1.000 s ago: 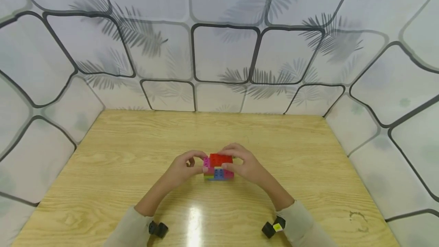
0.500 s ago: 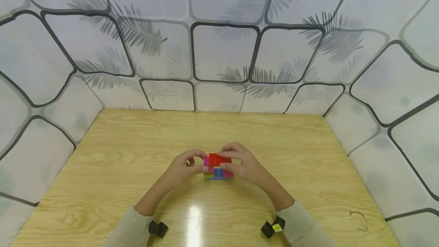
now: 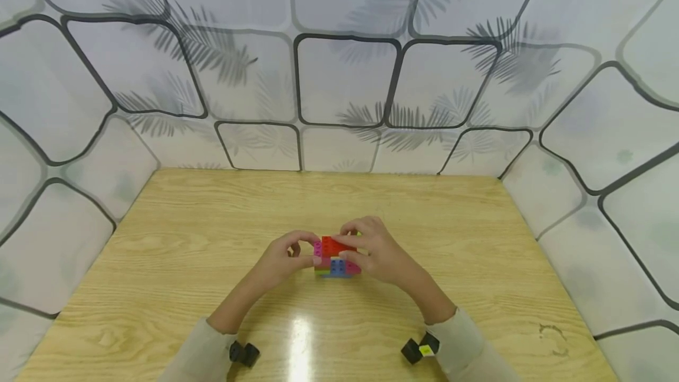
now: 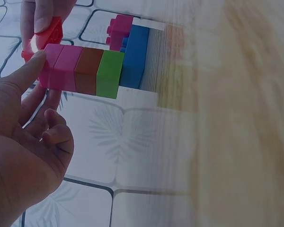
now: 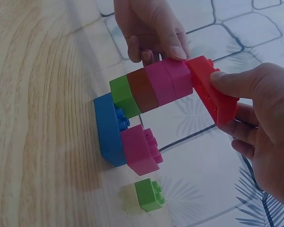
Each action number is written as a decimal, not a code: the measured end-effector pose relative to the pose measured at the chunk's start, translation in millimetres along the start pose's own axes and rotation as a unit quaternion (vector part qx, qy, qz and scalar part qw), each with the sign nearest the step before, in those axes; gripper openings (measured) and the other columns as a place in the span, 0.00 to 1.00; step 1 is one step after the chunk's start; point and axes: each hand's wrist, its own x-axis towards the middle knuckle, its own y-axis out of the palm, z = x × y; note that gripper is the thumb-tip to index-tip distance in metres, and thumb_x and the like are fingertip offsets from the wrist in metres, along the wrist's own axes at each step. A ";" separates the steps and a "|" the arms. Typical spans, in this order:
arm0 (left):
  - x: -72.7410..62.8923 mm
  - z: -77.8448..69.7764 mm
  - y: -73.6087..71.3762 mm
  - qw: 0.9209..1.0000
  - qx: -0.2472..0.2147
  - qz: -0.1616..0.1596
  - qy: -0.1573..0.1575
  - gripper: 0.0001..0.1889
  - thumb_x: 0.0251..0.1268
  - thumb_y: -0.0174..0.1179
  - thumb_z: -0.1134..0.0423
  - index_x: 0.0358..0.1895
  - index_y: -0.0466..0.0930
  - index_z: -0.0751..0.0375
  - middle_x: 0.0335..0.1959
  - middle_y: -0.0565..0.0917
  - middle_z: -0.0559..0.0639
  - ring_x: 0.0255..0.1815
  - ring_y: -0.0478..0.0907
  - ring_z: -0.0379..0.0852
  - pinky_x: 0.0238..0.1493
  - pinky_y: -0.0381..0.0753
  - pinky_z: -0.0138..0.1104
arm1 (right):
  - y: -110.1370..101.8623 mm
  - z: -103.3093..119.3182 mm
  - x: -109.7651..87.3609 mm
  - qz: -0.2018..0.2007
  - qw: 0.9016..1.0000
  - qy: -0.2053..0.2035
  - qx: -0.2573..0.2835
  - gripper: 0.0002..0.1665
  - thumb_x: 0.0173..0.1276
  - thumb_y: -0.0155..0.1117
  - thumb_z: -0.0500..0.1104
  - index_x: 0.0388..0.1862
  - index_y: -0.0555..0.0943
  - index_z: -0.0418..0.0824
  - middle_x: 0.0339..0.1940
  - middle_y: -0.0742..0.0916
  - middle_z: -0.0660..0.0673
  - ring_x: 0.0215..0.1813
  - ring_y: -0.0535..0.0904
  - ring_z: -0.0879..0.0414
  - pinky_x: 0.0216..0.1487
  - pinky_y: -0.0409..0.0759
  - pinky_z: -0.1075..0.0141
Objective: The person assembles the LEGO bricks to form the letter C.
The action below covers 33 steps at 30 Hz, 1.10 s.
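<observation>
Right between the two hands in the head view, a block tower (image 3: 338,266) stands on the desk (image 3: 212,211). The left hand (image 3: 281,259) is at one side and pinches the top pink block (image 3: 317,249) with finger and thumb. The right hand (image 3: 382,255) is at the other side, with its fingers and thumb around the red block (image 3: 333,249) at the top. From the left wrist, the left thumb lies on the top pink block, and the last fingers are curled in. Under that block come a second pink block (image 4: 67,71), a brown block (image 4: 89,71), a green block (image 4: 110,73) and a long blue block (image 4: 136,59). From the right wrist, the right thumb presses one face of the red block and bent fingers hold it from the other. The red block touches the top pink block and sticks out past it. A third pink block (image 5: 141,150) sits on the other end of the long blue block, and a small green block (image 5: 149,194) is on the desk nearby, apart from the tower.
</observation>
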 end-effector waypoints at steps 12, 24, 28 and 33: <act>-0.1 -10.0 5.4 0.998 0.017 -0.018 0.053 0.24 0.66 0.68 0.49 0.63 0.79 0.48 0.56 0.80 0.41 0.45 0.70 0.50 0.40 0.73 0.38 | 3.0 -1.1 0.1 -0.020 1.000 -0.021 -0.004 0.20 0.65 0.73 0.44 0.56 0.87 0.42 0.51 0.84 0.47 0.54 0.74 0.51 0.62 0.68 0.51; -2.5 -12.2 6.9 0.998 0.016 -0.028 0.049 0.20 0.66 0.67 0.48 0.60 0.80 0.45 0.52 0.80 0.43 0.44 0.70 0.49 0.39 0.73 0.37 | 4.4 -1.9 -2.1 -0.022 0.998 0.031 0.043 0.21 0.64 0.74 0.46 0.56 0.85 0.42 0.54 0.85 0.47 0.58 0.75 0.51 0.62 0.70 0.49; -1.8 -11.6 7.7 0.998 0.014 -0.034 0.045 0.19 0.65 0.68 0.48 0.58 0.81 0.42 0.50 0.80 0.43 0.43 0.68 0.49 0.36 0.71 0.36 | 1.6 -0.2 -2.0 -0.013 0.994 0.073 0.075 0.21 0.65 0.73 0.46 0.56 0.85 0.43 0.56 0.86 0.47 0.60 0.75 0.50 0.63 0.70 0.46; -1.1 -12.2 8.4 0.998 0.025 -0.040 0.046 0.19 0.64 0.69 0.48 0.56 0.82 0.43 0.47 0.79 0.43 0.40 0.67 0.49 0.31 0.68 0.33 | 2.4 -0.8 -3.4 0.000 0.987 0.111 0.115 0.21 0.66 0.73 0.48 0.57 0.84 0.46 0.58 0.84 0.50 0.63 0.74 0.51 0.63 0.72 0.46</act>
